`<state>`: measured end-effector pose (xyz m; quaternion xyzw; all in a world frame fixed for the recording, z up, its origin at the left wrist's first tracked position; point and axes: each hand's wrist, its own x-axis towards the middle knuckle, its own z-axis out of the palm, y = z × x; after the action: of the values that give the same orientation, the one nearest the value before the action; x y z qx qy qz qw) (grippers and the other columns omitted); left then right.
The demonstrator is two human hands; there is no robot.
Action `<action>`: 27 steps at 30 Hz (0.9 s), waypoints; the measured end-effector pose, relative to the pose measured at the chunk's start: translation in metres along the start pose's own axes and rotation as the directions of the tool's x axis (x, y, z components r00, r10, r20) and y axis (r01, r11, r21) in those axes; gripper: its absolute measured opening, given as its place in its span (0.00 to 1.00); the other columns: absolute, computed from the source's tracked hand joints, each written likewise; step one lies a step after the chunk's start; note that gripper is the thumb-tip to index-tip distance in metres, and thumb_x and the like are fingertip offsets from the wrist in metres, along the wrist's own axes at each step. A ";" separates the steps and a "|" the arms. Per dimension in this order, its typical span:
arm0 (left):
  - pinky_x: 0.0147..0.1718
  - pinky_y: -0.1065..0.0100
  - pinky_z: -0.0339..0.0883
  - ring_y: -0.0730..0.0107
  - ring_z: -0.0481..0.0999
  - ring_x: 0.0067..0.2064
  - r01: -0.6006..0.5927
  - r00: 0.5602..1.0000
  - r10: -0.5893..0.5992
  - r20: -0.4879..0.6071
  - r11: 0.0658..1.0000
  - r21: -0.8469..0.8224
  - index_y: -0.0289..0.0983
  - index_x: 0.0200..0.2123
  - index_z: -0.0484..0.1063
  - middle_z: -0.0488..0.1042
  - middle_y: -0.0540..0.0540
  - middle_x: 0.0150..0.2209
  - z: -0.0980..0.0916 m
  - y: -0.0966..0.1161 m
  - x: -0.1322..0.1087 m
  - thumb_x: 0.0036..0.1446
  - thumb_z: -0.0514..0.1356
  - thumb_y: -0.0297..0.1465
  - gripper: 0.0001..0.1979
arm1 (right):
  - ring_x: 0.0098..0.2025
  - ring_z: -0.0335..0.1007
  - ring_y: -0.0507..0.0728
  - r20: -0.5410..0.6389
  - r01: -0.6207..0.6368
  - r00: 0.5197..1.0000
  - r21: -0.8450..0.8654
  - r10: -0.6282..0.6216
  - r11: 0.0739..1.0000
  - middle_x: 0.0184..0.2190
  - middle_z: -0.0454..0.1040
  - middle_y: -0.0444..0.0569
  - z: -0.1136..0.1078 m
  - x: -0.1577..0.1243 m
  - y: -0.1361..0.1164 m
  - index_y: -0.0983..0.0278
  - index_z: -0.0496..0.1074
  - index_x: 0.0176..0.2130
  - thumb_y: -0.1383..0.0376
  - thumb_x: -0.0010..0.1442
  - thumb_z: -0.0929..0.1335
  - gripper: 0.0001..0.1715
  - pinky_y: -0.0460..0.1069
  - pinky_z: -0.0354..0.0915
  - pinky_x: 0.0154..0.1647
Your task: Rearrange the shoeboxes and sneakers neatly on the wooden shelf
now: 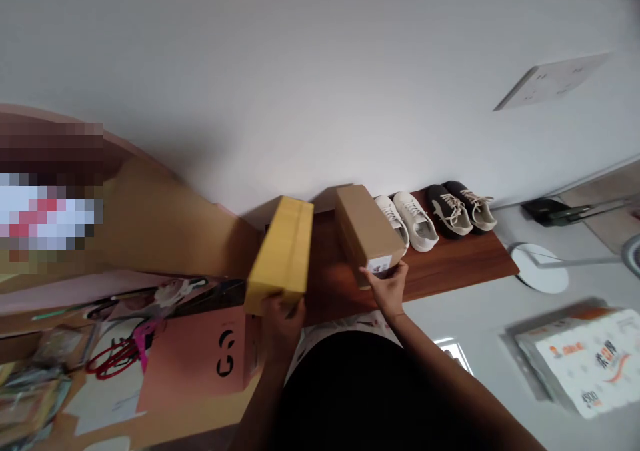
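Note:
My left hand grips the near end of a yellow box lying on the dark wooden shelf. My right hand holds the near end of a brown cardboard box with a white label, set to the right of the yellow one. Both boxes point away from me toward the white wall. Just right of the brown box stand a pair of white sneakers and a pair of dark sneakers.
A pink box with a black logo and a clutter of items with red scissors lie at the left. A white lamp base stands on the floor at right, with a pack of printed paper nearer me.

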<state>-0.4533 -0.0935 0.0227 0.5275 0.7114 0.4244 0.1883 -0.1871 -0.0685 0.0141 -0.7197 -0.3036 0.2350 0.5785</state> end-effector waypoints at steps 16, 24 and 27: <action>0.58 0.52 0.61 0.49 0.70 0.58 -0.372 0.693 -0.034 0.720 0.838 0.398 0.36 0.58 0.70 0.72 0.34 0.56 0.049 -0.021 -0.014 0.58 0.56 0.26 0.23 | 0.57 0.63 0.65 0.838 0.716 0.533 -0.520 0.117 0.465 0.59 0.68 0.60 0.018 -0.004 0.017 0.61 0.64 0.64 0.67 0.63 0.65 0.31 0.57 0.60 0.58; 0.61 0.49 0.60 0.47 0.73 0.56 0.087 0.727 -0.061 0.684 0.996 -0.004 0.39 0.46 0.76 0.75 0.35 0.53 0.105 0.080 -0.032 0.50 0.65 0.29 0.18 | 0.63 0.61 0.67 0.540 0.363 0.842 -0.574 0.006 0.734 0.59 0.68 0.63 -0.083 0.074 0.026 0.67 0.67 0.61 0.66 0.63 0.63 0.28 0.63 0.59 0.63; 0.66 0.51 0.52 0.50 0.64 0.65 -0.095 0.703 0.131 0.699 0.991 -0.090 0.38 0.54 0.72 0.69 0.35 0.61 0.181 0.157 -0.033 0.54 0.60 0.26 0.23 | 0.64 0.60 0.68 0.508 0.316 0.860 -0.615 0.056 0.723 0.61 0.66 0.66 -0.094 0.135 0.021 0.70 0.65 0.62 0.68 0.64 0.61 0.28 0.62 0.59 0.63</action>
<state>-0.2189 -0.0367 0.0397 0.6872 0.5423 0.2192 0.4308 -0.0238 -0.0407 0.0158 -0.7716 -0.5566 0.2400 0.1932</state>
